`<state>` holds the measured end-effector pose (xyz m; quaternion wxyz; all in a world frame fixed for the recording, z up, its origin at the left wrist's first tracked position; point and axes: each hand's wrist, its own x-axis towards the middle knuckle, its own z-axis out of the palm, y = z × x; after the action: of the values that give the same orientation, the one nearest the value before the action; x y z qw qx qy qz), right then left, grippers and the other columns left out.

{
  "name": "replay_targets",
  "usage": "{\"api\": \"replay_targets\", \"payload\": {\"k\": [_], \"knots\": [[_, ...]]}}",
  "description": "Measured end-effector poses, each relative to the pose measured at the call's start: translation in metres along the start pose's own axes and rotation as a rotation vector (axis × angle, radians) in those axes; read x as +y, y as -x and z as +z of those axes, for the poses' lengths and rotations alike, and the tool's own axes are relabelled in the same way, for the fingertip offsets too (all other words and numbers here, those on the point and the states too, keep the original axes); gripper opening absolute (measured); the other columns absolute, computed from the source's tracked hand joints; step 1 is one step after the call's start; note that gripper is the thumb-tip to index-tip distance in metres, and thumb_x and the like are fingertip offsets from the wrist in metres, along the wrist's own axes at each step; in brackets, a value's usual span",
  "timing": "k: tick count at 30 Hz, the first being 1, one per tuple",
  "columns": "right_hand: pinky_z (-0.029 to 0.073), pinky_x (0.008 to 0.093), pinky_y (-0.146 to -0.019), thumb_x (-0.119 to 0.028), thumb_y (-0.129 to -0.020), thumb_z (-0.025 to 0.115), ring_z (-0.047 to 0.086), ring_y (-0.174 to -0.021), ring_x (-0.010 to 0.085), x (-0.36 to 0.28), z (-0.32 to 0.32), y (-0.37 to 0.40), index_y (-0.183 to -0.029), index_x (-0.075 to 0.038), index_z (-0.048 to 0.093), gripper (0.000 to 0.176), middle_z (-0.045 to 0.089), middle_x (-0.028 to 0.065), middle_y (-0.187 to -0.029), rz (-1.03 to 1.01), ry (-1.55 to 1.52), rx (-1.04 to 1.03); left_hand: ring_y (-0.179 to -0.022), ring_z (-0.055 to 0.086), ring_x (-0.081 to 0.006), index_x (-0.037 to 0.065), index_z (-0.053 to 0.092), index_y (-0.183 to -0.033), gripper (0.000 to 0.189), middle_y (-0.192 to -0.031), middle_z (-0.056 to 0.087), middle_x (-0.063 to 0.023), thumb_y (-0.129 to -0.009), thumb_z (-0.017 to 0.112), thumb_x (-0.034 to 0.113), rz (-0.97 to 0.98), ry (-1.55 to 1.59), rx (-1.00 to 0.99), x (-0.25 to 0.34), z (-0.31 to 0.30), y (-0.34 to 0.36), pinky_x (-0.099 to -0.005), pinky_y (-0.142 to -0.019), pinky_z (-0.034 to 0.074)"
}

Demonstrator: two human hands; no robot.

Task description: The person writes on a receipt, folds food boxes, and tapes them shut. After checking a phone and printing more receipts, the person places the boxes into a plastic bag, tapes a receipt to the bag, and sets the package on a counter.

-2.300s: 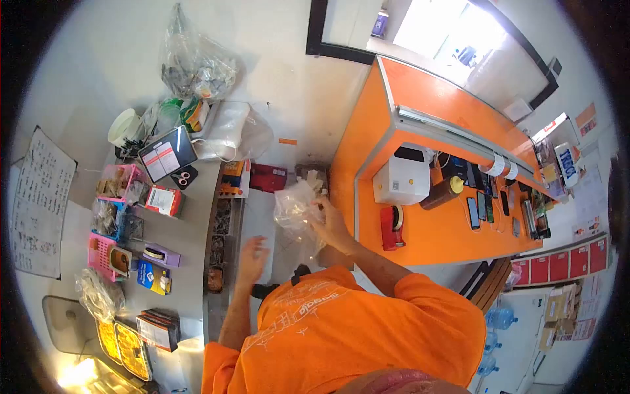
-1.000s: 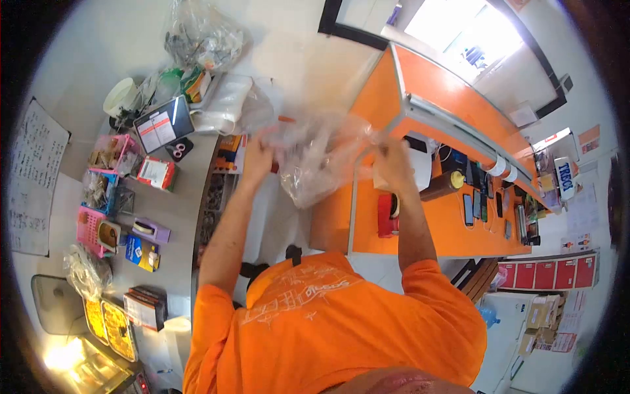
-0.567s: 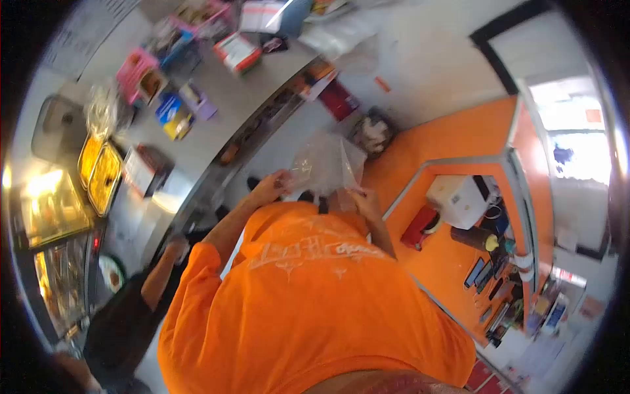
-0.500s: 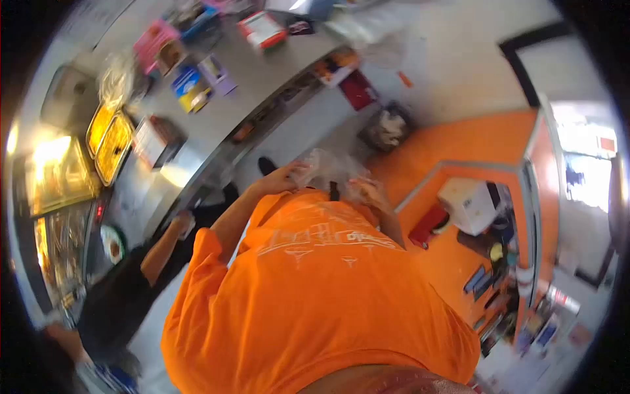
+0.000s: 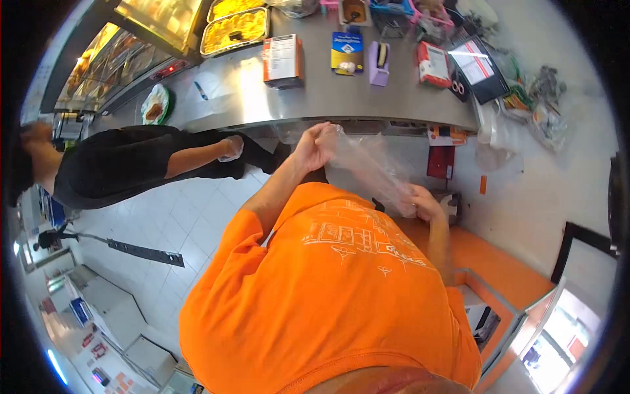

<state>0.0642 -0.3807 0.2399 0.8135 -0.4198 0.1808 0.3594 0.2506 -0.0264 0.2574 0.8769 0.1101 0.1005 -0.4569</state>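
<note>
A clear plastic bag (image 5: 371,164) is stretched out in front of the orange shirt, near the counter's front edge. My left hand (image 5: 314,148) pinches its upper left end. At the lower right end, my right hand (image 5: 424,202) has its fingers closed on the same bag. The bag looks flat and thin, with nothing visible inside it.
The metal counter (image 5: 328,98) bears a white-and-orange box (image 5: 283,60), a blue-and-yellow packet (image 5: 346,52), a purple tape dispenser (image 5: 378,64), a tablet (image 5: 479,69) and yellow food trays (image 5: 234,33). A co-worker in black (image 5: 125,164) stands at the left, wearing a clear glove.
The view has turned toward the counter. My hands have moved up and spread apart, and the bag between them is now stretched out.
</note>
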Motion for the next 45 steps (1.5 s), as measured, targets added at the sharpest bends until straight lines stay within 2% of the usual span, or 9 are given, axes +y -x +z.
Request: {"api": "replay_targets", "payload": {"k": [6,10,13,22,28,31,36,41,45], "knots": [[0.054,0.038,-0.079,-0.013,-0.092,0.058,0.066,-0.091,0.0249,-0.105,0.077,-0.093,-0.122,0.0,0.058,0.033,0.069,0.012,-0.095,-0.278,-0.315,0.032,-0.083,0.063,-0.0166,0.007,0.059,-0.114,0.025,-0.096,0.062,-0.0053,-0.097,0.052,0.025,-0.168,-1.631,0.177,0.113,0.024,0.063,-0.0306,-0.072,0.056],[0.054,0.0349,-0.078,-0.008,-0.091,0.058,0.066,-0.092,0.0228,-0.161,0.154,-0.169,-0.123,-0.002,0.058,0.033,0.067,0.0118,-0.101,-0.439,-0.108,-0.226,-0.08,0.062,-0.0172,0.0,0.057,-0.108,0.024,-0.102,0.064,-0.0085,-0.09,0.062,0.013,0.173,-0.563,0.37,0.178,0.023,0.085,-0.026,-0.077,0.052],[0.054,0.0331,-0.077,-0.006,-0.089,0.06,0.064,-0.093,0.0201,-0.206,0.178,-0.239,-0.124,-0.003,0.056,0.035,0.065,0.0095,-0.103,-0.182,0.451,-0.175,-0.077,0.063,-0.0169,-0.002,0.056,-0.117,0.035,-0.101,0.066,-0.0095,-0.085,0.065,0.01,0.335,0.071,-0.296,0.238,-0.017,0.114,-0.0249,-0.076,0.053],[0.052,0.0329,-0.079,-0.013,-0.091,0.06,0.062,-0.084,0.0207,-0.288,0.329,-0.45,-0.125,-0.009,0.054,0.034,0.063,0.0115,-0.105,-0.514,0.935,0.074,-0.065,0.052,-0.0069,0.003,0.066,-0.107,0.022,-0.08,0.059,0.0047,-0.091,0.065,0.018,0.97,-1.254,0.91,0.281,0.004,0.162,-0.0203,-0.057,0.041],[0.043,0.0465,-0.091,-0.016,-0.079,0.068,0.051,-0.105,0.0381,-0.24,0.393,-0.485,-0.128,-0.011,0.052,0.051,0.055,0.0199,-0.119,-1.412,1.968,0.518,-0.046,0.03,-0.0051,0.017,0.054,-0.134,0.043,-0.064,0.035,0.0047,-0.104,0.038,0.043,0.872,-0.386,1.033,0.259,-0.057,0.105,-0.0224,-0.04,0.024],[0.032,0.0596,-0.107,-0.013,-0.086,0.058,0.039,-0.132,0.0372,-0.172,0.36,-0.545,-0.138,-0.027,0.048,0.055,0.034,0.0154,-0.149,-0.79,2.027,-0.462,-0.045,0.027,-0.006,0.024,0.042,-0.143,0.048,-0.07,0.043,0.0015,-0.104,0.031,0.049,0.768,-0.005,1.014,0.247,-0.074,0.088,-0.0212,-0.036,0.02],[0.042,0.0514,-0.105,-0.01,-0.087,0.056,0.023,-0.146,0.0318,-0.161,0.339,-0.586,-0.143,-0.04,0.041,0.065,0.016,0.0064,-0.161,-1.104,2.49,-0.441,-0.102,0.063,-0.0259,0.015,0.037,-0.145,0.06,-0.126,0.054,-0.0184,-0.1,0.038,0.055,0.901,0.158,0.939,0.217,-0.156,0.074,-0.0438,-0.083,0.054],[0.051,0.0412,-0.089,-0.008,-0.083,0.06,0.066,-0.098,0.0294,-0.16,0.358,-0.565,-0.111,-0.008,0.065,0.028,0.064,0.0046,-0.119,-0.566,1.797,-0.695,-0.1,0.061,-0.0259,-0.004,0.041,-0.135,0.063,-0.115,0.058,-0.015,-0.094,0.062,0.039,1.089,-0.362,1.57,0.197,-0.174,0.058,-0.0378,-0.09,0.048],[0.044,0.0453,-0.097,-0.008,-0.077,0.07,0.055,-0.113,0.033,-0.23,0.346,-0.466,-0.113,-0.003,0.061,0.037,0.057,0.0131,-0.124,-1.204,1.374,-0.29,-0.111,0.057,-0.0271,-0.008,0.043,-0.135,0.068,-0.119,0.059,-0.0186,-0.087,0.073,0.03,1.145,-1.273,2.183,0.209,-0.043,0.068,-0.0361,-0.099,0.042]]}}
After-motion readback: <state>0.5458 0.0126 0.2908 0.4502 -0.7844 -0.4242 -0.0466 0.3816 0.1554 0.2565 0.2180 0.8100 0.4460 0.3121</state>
